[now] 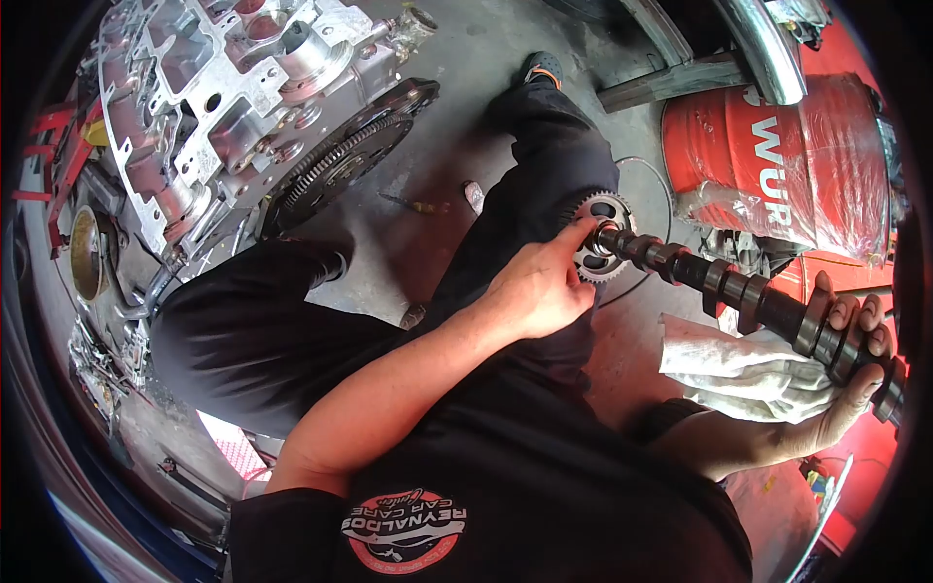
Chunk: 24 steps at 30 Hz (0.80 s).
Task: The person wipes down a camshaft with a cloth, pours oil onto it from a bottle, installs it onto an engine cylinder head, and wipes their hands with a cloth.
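A dark metal camshaft [746,293] slants across the right side, its lobes in a row along the shaft. A toothed sprocket [619,207] with oval holes sits at its near-left end, beside my dark trouser leg. My right hand [844,374] is wrapped around the far right end of the shaft, thumb on one side and fingers on the other. My left hand [547,284] reaches to the sprocket; its index fingertip touches the shaft's end and its thumb stands apart, while the other fingers are mostly hidden. A whitish work glove or cloth [743,369] lies just under the shaft beside my right hand.
An engine block [233,107] with a toothed flywheel [340,170] stands at upper left. To the upper right are a red drum [719,146] wrapped in plastic and a metal frame [675,83]. Tools and parts [107,360] lie on the floor at left.
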{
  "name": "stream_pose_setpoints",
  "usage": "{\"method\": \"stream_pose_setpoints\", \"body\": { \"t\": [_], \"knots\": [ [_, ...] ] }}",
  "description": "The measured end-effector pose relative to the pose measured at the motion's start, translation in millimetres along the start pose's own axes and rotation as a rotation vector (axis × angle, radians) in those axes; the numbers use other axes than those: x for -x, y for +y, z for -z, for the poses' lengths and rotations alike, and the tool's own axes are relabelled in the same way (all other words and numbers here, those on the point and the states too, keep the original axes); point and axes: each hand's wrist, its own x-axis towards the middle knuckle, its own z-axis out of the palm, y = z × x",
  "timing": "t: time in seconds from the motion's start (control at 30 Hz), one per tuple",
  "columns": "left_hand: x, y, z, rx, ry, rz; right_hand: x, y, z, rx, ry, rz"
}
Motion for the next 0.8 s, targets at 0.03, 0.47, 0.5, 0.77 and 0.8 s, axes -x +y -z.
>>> {"method": "stream_pose_setpoints", "body": {
  "t": [0.03, 0.47, 0.5, 0.77, 0.8],
  "knots": [
    [-5, 1, 0, -0.037, 0.0, 0.022, 0, -1, 0, 0.009, -0.005, -0.005],
    [13, -12, -22, -0.187, 0.013, 0.024, -14, 4, 27, -0.074, -0.03, 0.01],
    [13, -12, -23, -0.27, 0.0, 0.016, -15, 6, 29, -0.071, -0.021, 0.026],
    [6, 0, -13, -0.251, 0.018, 0.019, -40, 17, 34, -0.119, -0.345, -0.015],
    [2, 0, -12, -0.226, -0.009, 0.043, -44, 20, 31, -0.15, -0.392, -0.022]
  ]
}}
